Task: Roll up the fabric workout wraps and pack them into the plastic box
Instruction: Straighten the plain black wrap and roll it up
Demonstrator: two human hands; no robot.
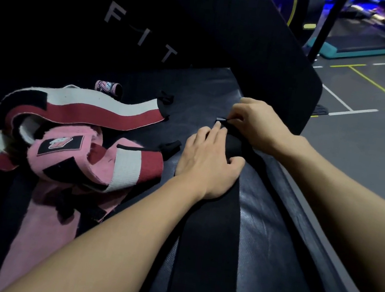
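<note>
Right now both hands are working the far end of a black wrap [211, 235] that is lying in a long flat strip down the padded surface [273, 231] toward the person. The left hand [206, 162] is curling over the started roll [233, 146], thumb hooking its near side, while the right hand [256, 125] is pinching what looks like a small loop or tab at the wrap's end, though the dark cloth is making that hard to confirm. The fabric is reading as light, soft and limp, probably a bit stretchy, so the roll is likely needing steady pressure across its full width to stay tight. More wraps are lying in a loose pink, red and white heap [75, 144] to the left, with one small pink roll [108, 88] behind. No box is showing.
</note>
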